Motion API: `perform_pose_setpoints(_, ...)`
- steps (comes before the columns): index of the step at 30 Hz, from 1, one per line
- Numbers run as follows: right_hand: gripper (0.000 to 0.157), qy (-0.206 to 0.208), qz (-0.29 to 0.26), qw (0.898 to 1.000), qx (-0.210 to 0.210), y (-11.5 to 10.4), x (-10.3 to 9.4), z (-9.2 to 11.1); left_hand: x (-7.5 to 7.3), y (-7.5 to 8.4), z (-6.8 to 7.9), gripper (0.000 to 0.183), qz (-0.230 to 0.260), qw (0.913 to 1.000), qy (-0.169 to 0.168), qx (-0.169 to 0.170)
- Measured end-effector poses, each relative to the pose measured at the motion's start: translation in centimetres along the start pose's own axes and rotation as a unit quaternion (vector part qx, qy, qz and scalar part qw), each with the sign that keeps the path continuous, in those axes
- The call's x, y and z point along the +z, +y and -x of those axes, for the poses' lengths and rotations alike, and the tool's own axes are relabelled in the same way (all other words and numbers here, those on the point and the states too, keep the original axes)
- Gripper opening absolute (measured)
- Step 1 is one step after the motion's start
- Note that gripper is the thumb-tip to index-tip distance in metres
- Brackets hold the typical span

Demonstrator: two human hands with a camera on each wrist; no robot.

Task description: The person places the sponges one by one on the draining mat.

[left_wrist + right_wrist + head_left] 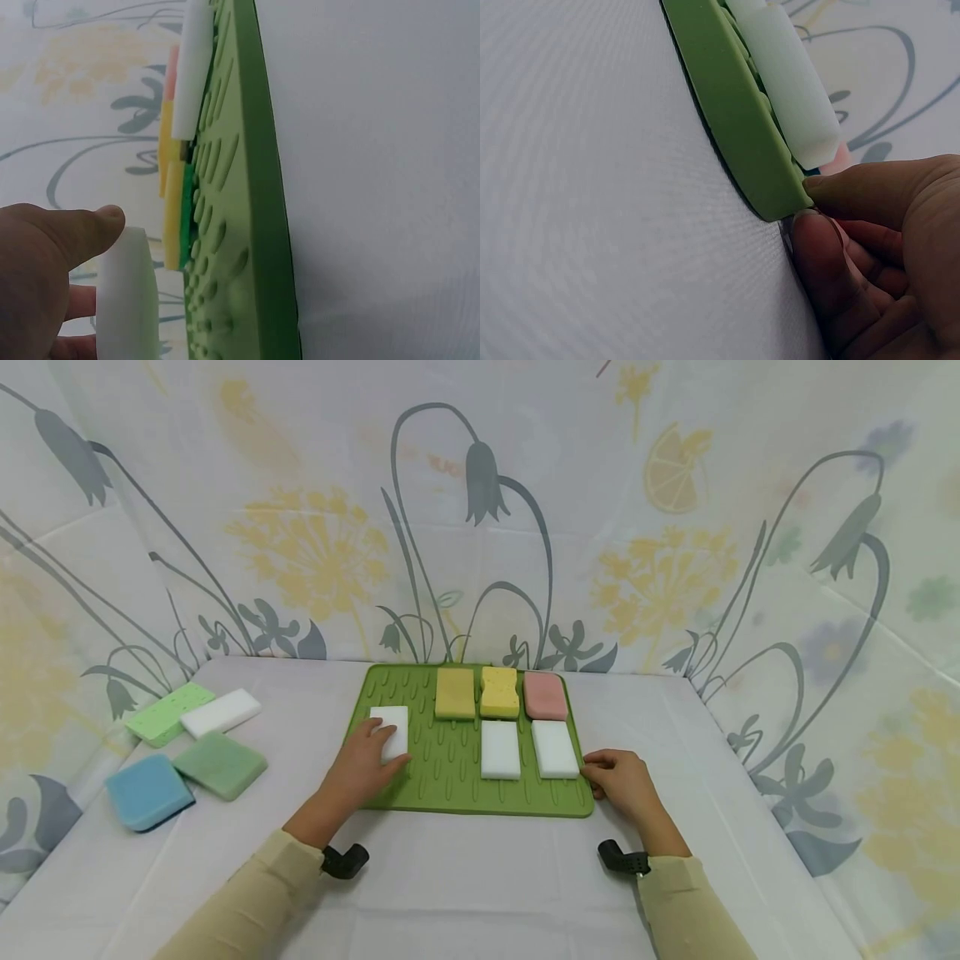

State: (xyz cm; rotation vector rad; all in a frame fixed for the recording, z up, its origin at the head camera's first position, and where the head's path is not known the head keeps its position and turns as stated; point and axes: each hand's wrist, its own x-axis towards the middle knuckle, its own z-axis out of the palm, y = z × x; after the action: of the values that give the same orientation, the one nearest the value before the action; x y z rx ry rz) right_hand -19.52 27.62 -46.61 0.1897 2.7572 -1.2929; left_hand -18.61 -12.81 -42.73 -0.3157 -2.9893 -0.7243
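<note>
A green ridged mat (427, 785) lies on the white cloth. On its left part, my left hand (358, 766) grips a white sponge (391, 717), thumb on one side and fingers on the other; the left wrist view shows this sponge (127, 300) close up. At the mat's right edge, my right hand (626, 783) pinches the rim between thumb and finger, beside another white sponge (555, 750). A third white sponge (500, 750) lies left of that one. Behind them sit a mustard sponge (455, 693), a yellow sponge (499, 681) and a pink sponge (546, 696).
Off the mat to the left lie a light green sponge (169, 714), a white sponge (221, 713), a darker green sponge (221, 766) and a blue sponge (150, 792) with a dark underside. A patterned curtain (480, 568) rises behind the table.
</note>
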Motion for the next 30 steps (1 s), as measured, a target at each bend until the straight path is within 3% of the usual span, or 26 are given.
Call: perform_pose_setpoints(30,0.033,-0.002,0.009,1.0,-0.005,-0.2,-0.1,0.1,2.9,3.9,-0.2,0.059,0.013,0.9987,-0.03,0.041)
